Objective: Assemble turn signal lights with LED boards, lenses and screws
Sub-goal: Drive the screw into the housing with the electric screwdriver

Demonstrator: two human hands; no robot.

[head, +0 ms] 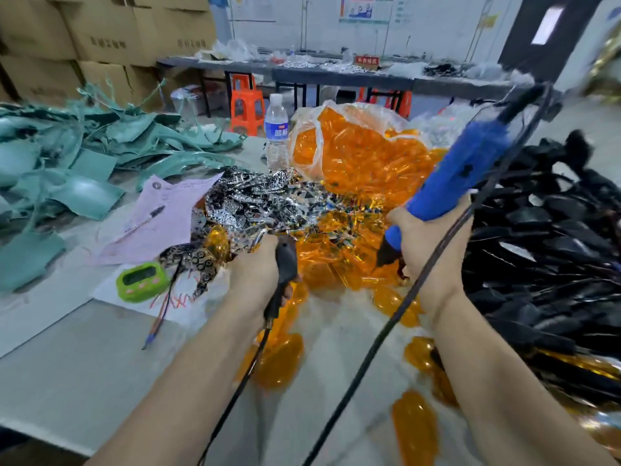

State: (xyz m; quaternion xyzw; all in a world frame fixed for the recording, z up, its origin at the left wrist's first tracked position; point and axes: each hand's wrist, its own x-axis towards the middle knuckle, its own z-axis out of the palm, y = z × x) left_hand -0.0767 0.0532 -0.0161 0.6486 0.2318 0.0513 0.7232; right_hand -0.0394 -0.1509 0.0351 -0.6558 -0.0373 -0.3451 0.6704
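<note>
Here, a smooth black turn signal housing [286, 260], a thin cable trailing from it, is gripped by the curled fingers of the left hand [255, 267] above the middle of the tabletop [84, 364]. A blue cylindrical electric screwdriver [460, 176] is gripped tip-down by the right hand [426, 243]. Glossy translucent amber lenses [336, 260] are heaped between the hands, perforated chrome reflectors [262, 196] behind them, and matte black housings [544, 247] are piled along the right edge.
</note>
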